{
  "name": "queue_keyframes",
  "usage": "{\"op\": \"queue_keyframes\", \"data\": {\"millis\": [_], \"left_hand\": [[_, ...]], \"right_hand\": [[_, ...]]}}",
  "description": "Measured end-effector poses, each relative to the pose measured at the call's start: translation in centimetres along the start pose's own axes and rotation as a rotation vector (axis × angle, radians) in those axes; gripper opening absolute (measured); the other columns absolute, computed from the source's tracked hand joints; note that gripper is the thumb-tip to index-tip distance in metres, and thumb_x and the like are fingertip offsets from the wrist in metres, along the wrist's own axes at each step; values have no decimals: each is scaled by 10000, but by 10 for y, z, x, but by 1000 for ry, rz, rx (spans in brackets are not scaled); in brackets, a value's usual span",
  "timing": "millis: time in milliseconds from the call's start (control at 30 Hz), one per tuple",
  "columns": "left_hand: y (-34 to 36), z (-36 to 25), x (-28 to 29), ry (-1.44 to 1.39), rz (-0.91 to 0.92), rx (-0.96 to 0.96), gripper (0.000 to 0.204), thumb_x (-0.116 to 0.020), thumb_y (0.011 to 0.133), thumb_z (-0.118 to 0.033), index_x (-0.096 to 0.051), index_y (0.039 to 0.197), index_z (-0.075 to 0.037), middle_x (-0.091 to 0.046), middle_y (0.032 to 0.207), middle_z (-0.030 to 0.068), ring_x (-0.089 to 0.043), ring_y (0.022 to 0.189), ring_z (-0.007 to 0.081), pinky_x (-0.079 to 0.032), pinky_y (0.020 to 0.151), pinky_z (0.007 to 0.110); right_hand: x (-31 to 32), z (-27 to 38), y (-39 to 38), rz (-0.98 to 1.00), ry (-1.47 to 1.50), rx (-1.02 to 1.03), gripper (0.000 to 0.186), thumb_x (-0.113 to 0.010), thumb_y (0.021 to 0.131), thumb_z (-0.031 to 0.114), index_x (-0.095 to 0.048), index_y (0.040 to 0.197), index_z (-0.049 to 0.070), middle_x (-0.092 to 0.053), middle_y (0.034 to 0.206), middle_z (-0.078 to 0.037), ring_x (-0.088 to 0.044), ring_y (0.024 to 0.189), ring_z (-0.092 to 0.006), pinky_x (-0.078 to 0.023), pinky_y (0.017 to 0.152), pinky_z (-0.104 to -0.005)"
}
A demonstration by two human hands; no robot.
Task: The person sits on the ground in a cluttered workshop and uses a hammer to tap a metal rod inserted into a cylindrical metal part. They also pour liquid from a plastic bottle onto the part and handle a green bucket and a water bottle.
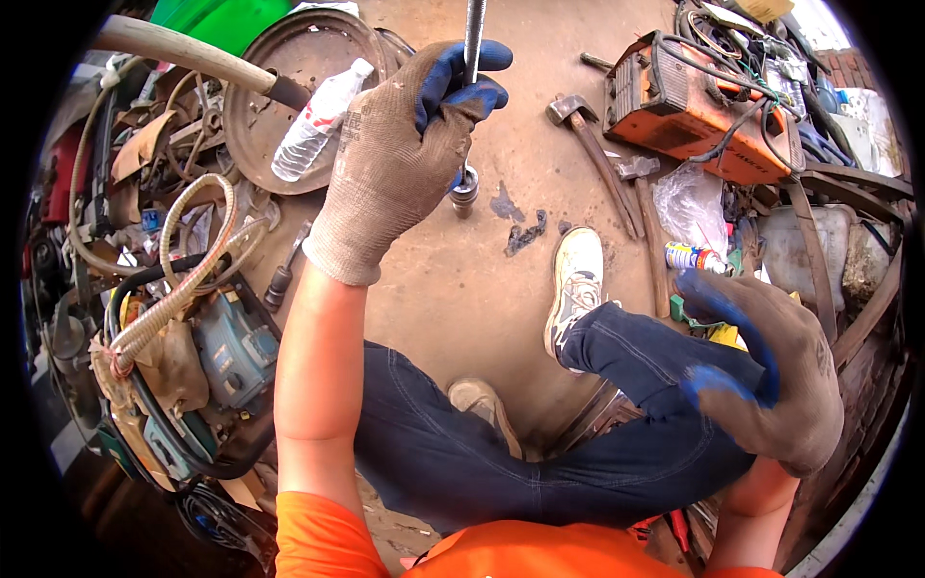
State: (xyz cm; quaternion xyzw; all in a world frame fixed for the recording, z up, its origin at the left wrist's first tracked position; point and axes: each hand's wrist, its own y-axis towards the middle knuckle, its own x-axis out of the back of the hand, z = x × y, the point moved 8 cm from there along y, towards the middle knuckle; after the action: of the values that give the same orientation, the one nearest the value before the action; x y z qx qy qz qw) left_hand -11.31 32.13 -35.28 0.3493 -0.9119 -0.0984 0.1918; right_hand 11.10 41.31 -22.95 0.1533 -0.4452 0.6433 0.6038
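Note:
My left hand [390,154], in a grey-brown work glove with blue palm and fingers, is closed round a slim metal rod [474,37]. The rod runs upward out of the view; just below the hand a round metal socket [464,189] shows, seemingly at its lower end. Whether it touches the floor I cannot tell. Over my bent knee at the right, my right hand [780,371] wears a matching glove. Its fingers curl loosely, apart from the thumb, with nothing visible between them.
A hammer [602,164] lies right of centre, beside an orange welding machine [699,106]. At the left, a plastic bottle [321,120] lies on a rusty round plate [246,144] under a wooden handle [183,48]. Hoses and a blue-grey machine [234,347] crowd the left side.

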Motion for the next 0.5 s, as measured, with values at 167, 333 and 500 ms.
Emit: {"op": "queue_keyframes", "data": {"millis": [167, 333, 500], "left_hand": [[-4, -1, 2, -57, 9, 20, 220, -575, 1005, -172, -651, 1178, -59, -748, 940, 114, -722, 921, 152, -563, 774, 292], [-5, 1, 2, -109, 50, 141, 295, -584, 996, -104, -608, 1251, 42, -690, 1137, 107, -683, 1000, 164, -560, 901, 315], [-4, 4, 4, -79, 34, 116, 299, -623, 981, -124, -627, 1232, 39, -691, 1130, 100, -688, 979, 154, -559, 890, 303]], "right_hand": [[1, -4, -7, 6, -68, -54, 702, -742, 699, 120, -506, 1332, -70, -655, 1153, -252, -667, 1015, -359, -490, 934, -446], [2, -10, -13, -49, 12, -120, 680, -746, 679, 144, -549, 1290, -83, -657, 1131, -251, -666, 1008, -362, -489, 932, -432], [0, -16, -15, -77, 34, -107, 667, -765, 672, 230, -603, 1237, -85, -662, 1075, -232, -663, 992, -361, -496, 905, -427]]}}
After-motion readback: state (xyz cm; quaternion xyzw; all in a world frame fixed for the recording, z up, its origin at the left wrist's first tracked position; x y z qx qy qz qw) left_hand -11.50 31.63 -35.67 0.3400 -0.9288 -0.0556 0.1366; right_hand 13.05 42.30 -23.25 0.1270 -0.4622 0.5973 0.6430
